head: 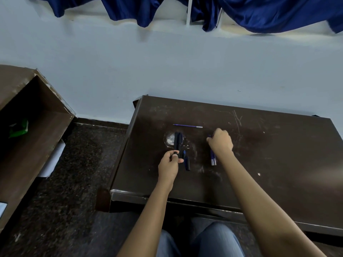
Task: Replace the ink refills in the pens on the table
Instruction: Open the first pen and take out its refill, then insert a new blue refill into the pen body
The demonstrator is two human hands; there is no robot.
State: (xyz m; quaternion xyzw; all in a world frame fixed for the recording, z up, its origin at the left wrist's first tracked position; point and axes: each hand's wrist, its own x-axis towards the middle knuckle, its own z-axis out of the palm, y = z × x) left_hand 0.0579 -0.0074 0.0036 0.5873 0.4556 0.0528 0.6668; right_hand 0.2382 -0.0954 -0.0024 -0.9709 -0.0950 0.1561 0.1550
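On the dark brown table [259, 164] a bunch of black pens [178, 140] lies left of centre. My left hand [169, 164] grips the near end of one black pen from that bunch. A small pen part with a blue tip [186, 160] lies just right of that hand. One thin blue refill [187, 125] lies alone farther back. My right hand [220, 141] rests curled over a bundle of blue refills [213, 159]; whether it pinches one is hidden by the fingers.
An open brown wooden cabinet [37, 115] stands to the left with a green item [18, 127] inside. Dark speckled floor [74, 182] separates it from the table. A pale wall and blue curtains [259, 13] lie behind. My knees sit under the table's near edge.
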